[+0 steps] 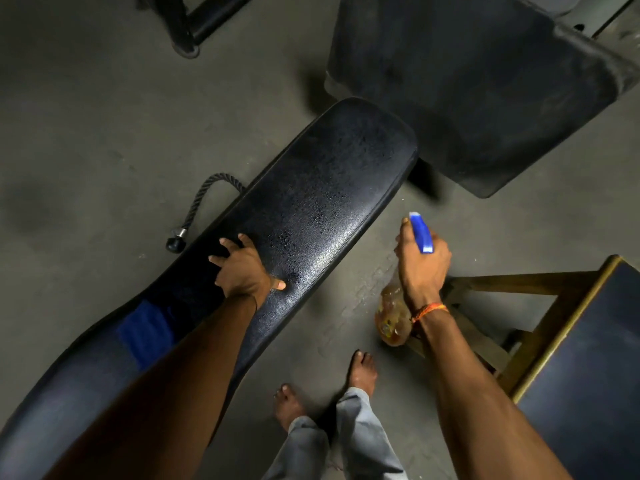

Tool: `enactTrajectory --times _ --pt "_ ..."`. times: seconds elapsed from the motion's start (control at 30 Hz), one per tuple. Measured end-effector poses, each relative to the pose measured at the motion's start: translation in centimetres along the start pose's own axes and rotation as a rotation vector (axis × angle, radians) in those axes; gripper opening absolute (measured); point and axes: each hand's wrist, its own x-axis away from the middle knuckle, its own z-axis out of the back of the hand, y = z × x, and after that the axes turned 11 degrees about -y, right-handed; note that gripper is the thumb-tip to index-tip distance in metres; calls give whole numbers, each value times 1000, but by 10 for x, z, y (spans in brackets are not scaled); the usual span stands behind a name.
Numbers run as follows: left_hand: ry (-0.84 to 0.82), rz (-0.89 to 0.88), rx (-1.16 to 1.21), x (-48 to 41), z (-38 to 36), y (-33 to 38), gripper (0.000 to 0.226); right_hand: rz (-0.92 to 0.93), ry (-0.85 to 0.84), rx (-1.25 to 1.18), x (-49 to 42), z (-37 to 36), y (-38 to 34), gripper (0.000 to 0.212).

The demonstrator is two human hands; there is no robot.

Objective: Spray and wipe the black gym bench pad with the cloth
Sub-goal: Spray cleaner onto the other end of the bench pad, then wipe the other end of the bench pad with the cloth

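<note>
Bench pad [311, 188]: black, runs diagonally from 7 to 1 o'clock through frame centre, droplets beaded on its upper half. Left hand [242, 271] lies flat on the pad mid-length, fingers straight and spread, gripping nothing. Right hand [420, 261] is at 3 o'clock of it, off the pad edge, fingers wrapped round the spray bottle [393, 317], blue nozzle pointing roughly 12. Blue cloth [145, 330] lies on the pad at 8 o'clock of the left hand, partly behind the forearm.

Dim light. Grey concrete floor [86, 116]. Second black pad [485, 98] beyond right hand [420, 268]; wooden stool [581, 368] just right of it. Rope handle [204, 199] on floor beyond left hand [244, 270].
</note>
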Motion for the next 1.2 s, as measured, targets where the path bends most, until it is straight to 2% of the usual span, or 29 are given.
enactTrajectory --times 0.13,0.3,0.43,0.5,0.57,0.67,0.7,0.77,0.8,0.87,0.97,1.03,1.1,1.2 --pt "12 -18 -5 -1 1 -3 142 -9 -117 28 22 -13 5 43" --pt "22 -81 -20 -1 -2 -13 142 85 -352 -5 65 -33 6 36" --pt "94 -169 -84 14 -23 -40 117 143 -408 -168 94 -43 -6 34" --pt "184 -297 -18 27 -47 -58 101 156 -422 -245 104 -47 -13 32" --pt "178 -447 98 44 -72 -72 96 151 -452 -341 112 -53 -20 28" --pt "102 -642 219 78 -102 -74 115 153 -462 -406 126 -61 -34 45" --pt "93 -669 272 88 -110 -69 126 158 -467 -423 130 -64 -38 43" --pt "116 -633 432 103 -120 -58 136 146 -484 -486 140 -71 -46 18" --pt "141 -587 530 108 -123 -52 134 140 -507 -508 145 -74 -50 9" --pt "189 -493 647 119 -117 -43 118 185 -575 -476 153 -76 -55 7" --pt "243 -405 606 128 -108 -43 97 267 -672 -389 158 -73 -57 13" --pt "282 -374 580 133 -106 -54 93 323 -717 -324 158 -69 -55 19" --pt "304 -316 648 133 -103 -72 89 385 -749 -284 158 -64 -49 32" --pt "313 -219 857 133 -92 -111 86 384 -775 -266 159 -66 -33 38"
